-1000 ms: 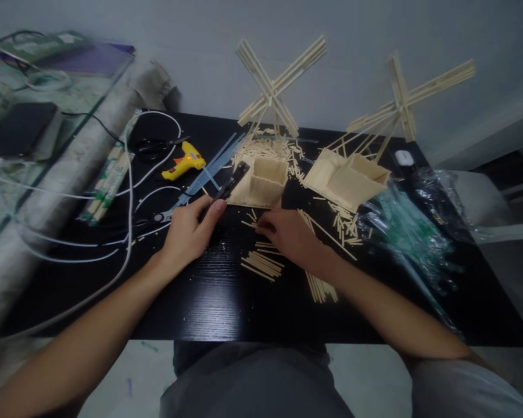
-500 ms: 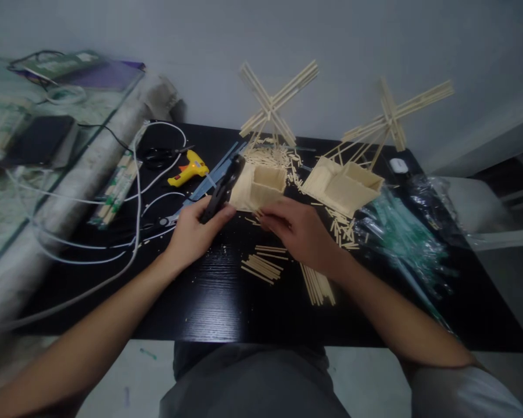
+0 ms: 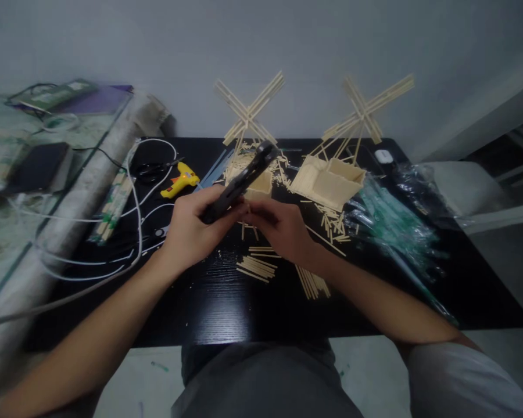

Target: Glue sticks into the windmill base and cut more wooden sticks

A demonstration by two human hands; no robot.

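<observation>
My left hand (image 3: 194,229) is closed round a long black tool (image 3: 244,181), tilted up to the right; its exact kind does not show. Its thumb meets the fingertips of my right hand (image 3: 283,229), which are pinched together; what they hold is hidden. A thin wooden stick (image 3: 326,241) slants out beside the right hand, and I cannot tell whether it is held. Behind the hands stands a wooden-stick windmill model (image 3: 259,184), its base partly covered by the tool and fingers. Under the hands lie short cut sticks (image 3: 257,268) and a second bundle (image 3: 312,283).
A second windmill model (image 3: 331,181) stands to the right, with stick offcuts (image 3: 333,223) before it. Crumpled plastic wrapping (image 3: 396,226) covers the table's right side. At left are a yellow glue gun (image 3: 181,180), black scissors (image 3: 150,171), packed sticks (image 3: 113,206) and a looping white cable (image 3: 137,232).
My left hand has swung the black tool rightward, across the nearer model's base. The right hand has shifted slightly left, and the fingertips of both hands now meet. The whole view has shifted a little.
</observation>
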